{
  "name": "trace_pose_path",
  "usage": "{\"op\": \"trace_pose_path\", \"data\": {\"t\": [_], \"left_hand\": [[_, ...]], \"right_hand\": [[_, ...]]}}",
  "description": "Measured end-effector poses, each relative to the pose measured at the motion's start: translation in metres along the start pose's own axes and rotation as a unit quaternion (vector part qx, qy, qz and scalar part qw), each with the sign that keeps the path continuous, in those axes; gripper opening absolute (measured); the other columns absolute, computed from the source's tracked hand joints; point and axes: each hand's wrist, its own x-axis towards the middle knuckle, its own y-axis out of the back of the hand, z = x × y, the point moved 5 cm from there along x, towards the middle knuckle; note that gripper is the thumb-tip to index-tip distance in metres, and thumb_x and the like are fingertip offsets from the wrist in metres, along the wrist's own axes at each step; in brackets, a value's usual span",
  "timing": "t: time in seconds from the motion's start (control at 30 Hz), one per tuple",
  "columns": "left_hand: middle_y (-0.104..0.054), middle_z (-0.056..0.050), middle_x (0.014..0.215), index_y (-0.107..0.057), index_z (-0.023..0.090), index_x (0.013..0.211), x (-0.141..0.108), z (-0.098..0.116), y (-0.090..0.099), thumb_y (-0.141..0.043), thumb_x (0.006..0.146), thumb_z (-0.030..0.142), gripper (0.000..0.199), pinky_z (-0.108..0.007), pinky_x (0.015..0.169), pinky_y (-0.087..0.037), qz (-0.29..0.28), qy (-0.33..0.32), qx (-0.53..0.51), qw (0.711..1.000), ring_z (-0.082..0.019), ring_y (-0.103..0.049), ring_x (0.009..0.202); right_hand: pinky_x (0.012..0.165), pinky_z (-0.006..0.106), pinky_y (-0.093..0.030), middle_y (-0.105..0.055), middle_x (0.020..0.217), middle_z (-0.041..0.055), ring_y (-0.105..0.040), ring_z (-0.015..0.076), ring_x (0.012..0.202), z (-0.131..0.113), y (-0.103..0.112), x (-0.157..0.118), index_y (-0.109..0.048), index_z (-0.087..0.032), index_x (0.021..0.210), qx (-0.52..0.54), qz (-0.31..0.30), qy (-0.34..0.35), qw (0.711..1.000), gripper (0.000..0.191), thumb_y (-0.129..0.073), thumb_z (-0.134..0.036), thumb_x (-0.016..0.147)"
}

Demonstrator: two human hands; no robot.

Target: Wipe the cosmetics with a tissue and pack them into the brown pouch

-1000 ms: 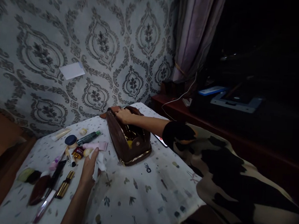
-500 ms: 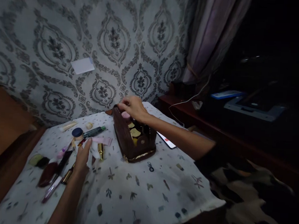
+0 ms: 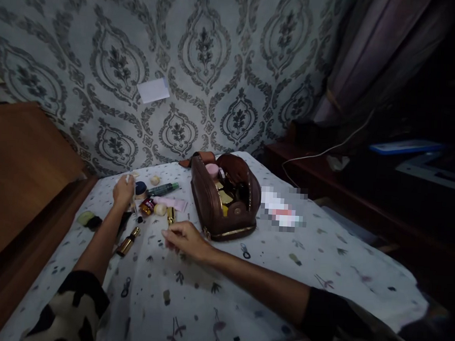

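My left hand (image 3: 124, 190) is closed at the left of a cluster of cosmetics, with a slim pale item I cannot make out at its fingers. Beside it are a dark-lidded jar (image 3: 140, 188), a green tube (image 3: 163, 189) and a small amber-and-red bottle (image 3: 147, 207). Loosely bent, my right hand (image 3: 187, 241) hovers over the cloth with nothing visible in it, just in front of an upright gold lipstick (image 3: 170, 216). Behind it stands an unzipped brown cosmetic bag (image 3: 218, 205) with a pink-lidded jar (image 3: 212, 170) and other items inside.
A pink tube (image 3: 174, 203) and a small cream-coloured pot (image 3: 160, 209) lie among the cosmetics. Another gold-and-dark lipstick (image 3: 128, 241) is nearer me. A blurred-out phone (image 3: 281, 209) lies right of the bag. A wooden panel (image 3: 25, 175) borders the left.
My right hand has left the bag and come down toward the gold lipstick. My left hand has moved back and left over the cosmetics. The view has turned left.
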Motion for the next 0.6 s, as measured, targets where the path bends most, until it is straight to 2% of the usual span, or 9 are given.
{"op": "trace_pose_path", "data": {"t": [0.07, 0.13, 0.23, 0.3, 0.43, 0.6], "left_hand": [[-0.066, -0.020, 0.116, -0.062, 0.013, 0.114, 0.003, 0.000, -0.013, -0.048, 0.089, 0.041, 0.040, -0.043, 0.091, -0.044, -0.041, -0.002, 0.030, 0.999, -0.034, -0.059, 0.111], [-0.063, -0.022, 0.123, -0.059, 0.013, 0.122, 0.002, -0.001, -0.026, -0.054, 0.086, 0.045, 0.048, -0.045, 0.092, -0.043, -0.073, -0.006, 0.052, 0.996, -0.036, -0.057, 0.115], [-0.060, -0.023, 0.126, -0.055, 0.014, 0.129, -0.002, -0.006, -0.038, -0.055, 0.085, 0.046, 0.055, -0.046, 0.092, -0.043, -0.100, -0.004, 0.067, 0.993, -0.038, -0.056, 0.116], [-0.060, -0.024, 0.125, -0.054, 0.013, 0.129, -0.003, -0.010, -0.041, -0.055, 0.084, 0.046, 0.055, -0.047, 0.091, -0.044, -0.101, -0.003, 0.066, 0.993, -0.038, -0.057, 0.115], [-0.061, -0.024, 0.119, -0.058, 0.011, 0.124, -0.002, -0.013, -0.034, -0.054, 0.082, 0.041, 0.052, -0.049, 0.091, -0.044, -0.061, 0.000, 0.038, 0.997, -0.039, -0.056, 0.112], [-0.066, -0.018, 0.098, -0.062, 0.006, 0.115, -0.003, -0.014, -0.003, -0.050, 0.079, 0.042, 0.052, -0.046, 0.088, -0.046, 0.037, 0.015, -0.066, 0.997, -0.034, -0.060, 0.096]], "right_hand": [[0.052, 0.021, -0.040, -0.058, 0.064, -0.0005, -0.054, 0.0101, 0.055, 0.017, -0.011, 0.013, -0.058, -0.016, 0.069, 0.173, -0.004, -0.095, 0.980, 0.041, -0.059, -0.053, 0.086], [0.054, 0.021, -0.043, -0.062, 0.067, 0.0006, -0.058, 0.0102, 0.057, 0.032, -0.014, 0.024, -0.060, -0.015, 0.076, 0.302, 0.021, -0.157, 0.940, 0.038, -0.063, -0.051, 0.085], [0.058, 0.021, -0.045, -0.064, 0.068, 0.0018, -0.061, 0.0103, 0.058, 0.049, -0.011, 0.030, -0.060, -0.014, 0.083, 0.434, 0.049, -0.216, 0.873, 0.031, -0.057, -0.044, 0.092], [0.061, 0.022, -0.046, -0.066, 0.068, 0.0028, -0.064, 0.0112, 0.060, 0.053, -0.007, 0.029, -0.058, -0.015, 0.087, 0.483, 0.044, -0.228, 0.844, 0.028, -0.048, -0.038, 0.098], [0.066, 0.024, -0.048, -0.069, 0.071, 0.0043, -0.067, 0.0123, 0.064, 0.054, -0.003, 0.025, -0.058, -0.014, 0.093, 0.505, 0.016, -0.218, 0.835, 0.029, -0.038, -0.032, 0.102], [0.067, 0.024, -0.048, -0.070, 0.075, 0.0055, -0.068, 0.0130, 0.066, 0.058, -0.005, 0.026, -0.059, -0.012, 0.094, 0.508, 0.005, -0.208, 0.836, 0.027, -0.042, -0.033, 0.100]]}}
